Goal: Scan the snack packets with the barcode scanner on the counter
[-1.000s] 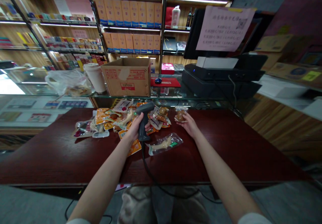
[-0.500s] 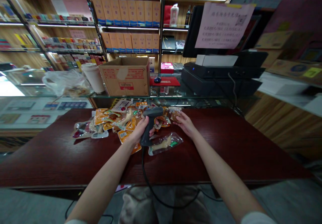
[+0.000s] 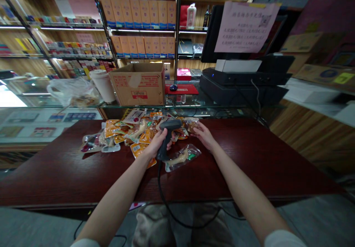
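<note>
My left hand (image 3: 157,142) grips a dark grey handheld barcode scanner (image 3: 165,144), whose head tilts up and right over a heap of sealed snack packets (image 3: 130,133). A black cable (image 3: 166,202) runs from its butt down past the table's front edge. My right hand (image 3: 203,135) is close by, with its fingertips pinching a small clear packet of brown food (image 3: 192,125) near the scanner head. Just below that hand lies a clear packet holding a pale food piece (image 3: 181,158).
The packets lie on a dark red wooden table (image 3: 55,173). Behind it stands a glass counter with a cardboard box (image 3: 137,86), a paper cup (image 3: 103,86), a plastic bag (image 3: 72,92) and a black till unit (image 3: 241,86). Stocked shelves fill the back.
The scanner has shifted right and its head now leans toward the small packet. My right hand and that packet have moved left, closer to the scanner.
</note>
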`<state>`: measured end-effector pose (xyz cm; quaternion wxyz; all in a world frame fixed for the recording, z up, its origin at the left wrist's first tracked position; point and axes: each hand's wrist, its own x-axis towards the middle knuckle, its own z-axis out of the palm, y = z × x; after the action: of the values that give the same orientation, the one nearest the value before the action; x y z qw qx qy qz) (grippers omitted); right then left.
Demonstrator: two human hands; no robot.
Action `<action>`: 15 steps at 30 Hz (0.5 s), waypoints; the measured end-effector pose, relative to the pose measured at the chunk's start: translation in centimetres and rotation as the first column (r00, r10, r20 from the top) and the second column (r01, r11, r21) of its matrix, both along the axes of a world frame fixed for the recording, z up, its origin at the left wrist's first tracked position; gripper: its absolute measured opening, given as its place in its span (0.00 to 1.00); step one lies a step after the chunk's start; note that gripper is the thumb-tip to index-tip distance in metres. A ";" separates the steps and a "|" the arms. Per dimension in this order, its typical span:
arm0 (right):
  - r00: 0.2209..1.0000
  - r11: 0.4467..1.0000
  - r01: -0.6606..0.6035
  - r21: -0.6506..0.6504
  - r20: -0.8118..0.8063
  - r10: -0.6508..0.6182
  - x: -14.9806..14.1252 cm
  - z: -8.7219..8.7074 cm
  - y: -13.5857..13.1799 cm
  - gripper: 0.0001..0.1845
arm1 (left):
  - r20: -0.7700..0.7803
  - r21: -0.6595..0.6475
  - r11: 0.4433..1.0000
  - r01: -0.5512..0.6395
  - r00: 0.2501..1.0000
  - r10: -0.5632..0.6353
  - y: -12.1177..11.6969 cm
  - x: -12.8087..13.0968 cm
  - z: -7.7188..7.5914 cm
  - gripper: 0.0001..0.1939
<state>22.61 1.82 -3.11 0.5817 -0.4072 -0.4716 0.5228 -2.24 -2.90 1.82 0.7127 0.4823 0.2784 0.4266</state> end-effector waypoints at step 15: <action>0.051 0.585 0.741 0.329 0.842 -0.537 11.6 -0.7 -0.9 0.21 | -0.119 0.048 0.945 -0.324 0.937 0.327 4.2 -3.7 3.7 0.31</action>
<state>34.19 0.91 -3.79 0.3631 -0.8337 -0.4128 -0.0517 -5.94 1.31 5.55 0.6066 0.4651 0.3929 0.5112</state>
